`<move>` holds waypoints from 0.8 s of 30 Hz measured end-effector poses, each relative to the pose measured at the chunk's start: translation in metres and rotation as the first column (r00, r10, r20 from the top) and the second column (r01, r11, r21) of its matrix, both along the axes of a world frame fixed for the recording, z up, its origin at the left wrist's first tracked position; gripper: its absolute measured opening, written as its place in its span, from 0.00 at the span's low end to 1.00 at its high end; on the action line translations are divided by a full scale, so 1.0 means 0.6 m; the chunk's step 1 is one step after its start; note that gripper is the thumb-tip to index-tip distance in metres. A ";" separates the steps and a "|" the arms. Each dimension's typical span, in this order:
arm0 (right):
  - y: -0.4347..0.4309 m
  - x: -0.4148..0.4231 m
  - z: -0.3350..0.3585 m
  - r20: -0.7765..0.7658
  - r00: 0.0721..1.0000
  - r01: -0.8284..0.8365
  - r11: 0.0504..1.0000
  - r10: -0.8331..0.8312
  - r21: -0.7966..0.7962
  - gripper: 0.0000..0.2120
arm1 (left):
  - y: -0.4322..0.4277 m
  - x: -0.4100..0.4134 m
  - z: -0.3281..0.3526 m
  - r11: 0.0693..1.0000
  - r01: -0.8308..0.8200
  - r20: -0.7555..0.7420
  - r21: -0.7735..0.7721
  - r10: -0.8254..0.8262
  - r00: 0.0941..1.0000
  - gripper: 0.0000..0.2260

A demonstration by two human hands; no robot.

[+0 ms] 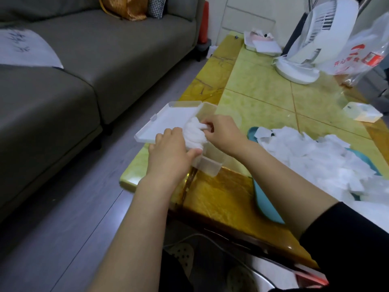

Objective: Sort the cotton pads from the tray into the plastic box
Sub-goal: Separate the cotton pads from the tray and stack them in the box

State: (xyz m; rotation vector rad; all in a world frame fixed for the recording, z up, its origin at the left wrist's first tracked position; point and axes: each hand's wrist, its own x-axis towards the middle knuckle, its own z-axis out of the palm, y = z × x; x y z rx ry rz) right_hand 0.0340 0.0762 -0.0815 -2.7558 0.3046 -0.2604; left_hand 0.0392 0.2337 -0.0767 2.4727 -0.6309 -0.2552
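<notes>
Left hand (168, 149) and right hand (223, 131) grip cotton pads (194, 134) in the plastic box (208, 165); more heap the tray (265, 207).

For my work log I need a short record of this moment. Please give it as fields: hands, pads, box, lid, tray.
left hand: grips the bunch of cotton pads
right hand: pinches the same bunch from the right
plastic box: clear, under the hands, at the table's left edge
lid: open, folded out leftward
tray: teal, right of the box, holds a pile of loose pads
</notes>
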 end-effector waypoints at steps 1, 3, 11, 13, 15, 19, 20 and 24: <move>0.002 -0.002 0.000 -0.016 1.000 -0.019 1.000 0.019 0.024 0.07 | -0.001 0.000 0.000 1.000 0.001 0.001 0.007 -0.001 1.000 0.26; -0.001 -0.007 0.004 -0.047 0.998 -0.031 0.997 0.034 0.067 0.10 | -0.003 -0.001 0.002 1.000 0.001 0.001 0.016 -0.001 1.000 0.26; 0.006 -0.016 0.016 -0.229 0.970 -0.052 0.992 0.078 0.115 0.21 | -0.007 -0.003 0.006 0.999 -0.007 0.000 0.047 0.007 1.000 0.26; 0.011 -0.020 0.021 -0.217 0.971 -0.065 0.988 0.096 0.142 0.20 | -0.007 -0.004 0.007 0.999 -0.016 0.002 0.052 0.016 1.000 0.26; 0.016 -0.027 0.027 -0.172 0.979 -0.082 0.984 0.110 0.160 0.19 | -0.008 -0.007 0.008 0.998 -0.027 0.011 0.060 0.027 1.000 0.25; 0.011 -0.048 0.032 -0.019 0.998 -0.063 0.983 0.067 0.175 0.22 | -0.012 -0.022 0.018 0.999 -0.045 0.116 0.021 0.042 0.992 0.25; 0.003 -0.060 0.032 0.045 0.999 -0.037 0.984 0.029 0.172 0.23 | -0.018 -0.030 0.022 0.999 -0.037 0.170 -0.008 0.038 0.985 0.25; -0.031 -0.125 0.032 0.336 0.927 0.092 0.970 -0.165 0.223 0.17 | -0.049 -0.066 0.040 0.980 0.062 0.315 -0.189 0.001 0.949 0.19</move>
